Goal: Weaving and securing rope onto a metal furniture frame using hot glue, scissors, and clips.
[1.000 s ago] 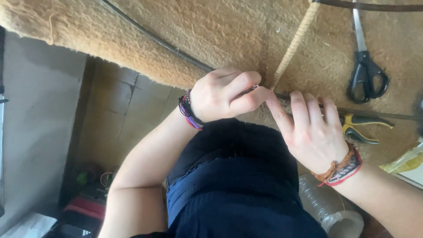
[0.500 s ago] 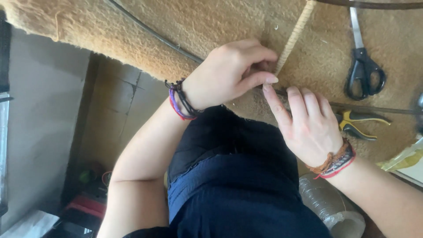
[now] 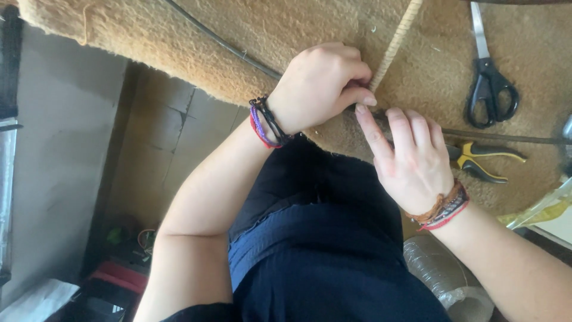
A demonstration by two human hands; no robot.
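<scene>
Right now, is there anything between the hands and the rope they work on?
Nothing visible. The left hand is closed on the tan rope, and the right hand rests just below, fingers near the same spot.

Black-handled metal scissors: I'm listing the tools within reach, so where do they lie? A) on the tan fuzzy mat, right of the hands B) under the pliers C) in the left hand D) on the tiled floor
A: the black-handled metal scissors lie on the tan fuzzy mat, right of both hands and untouched by them, above the yellow-and-black-handled pliers.
</scene>
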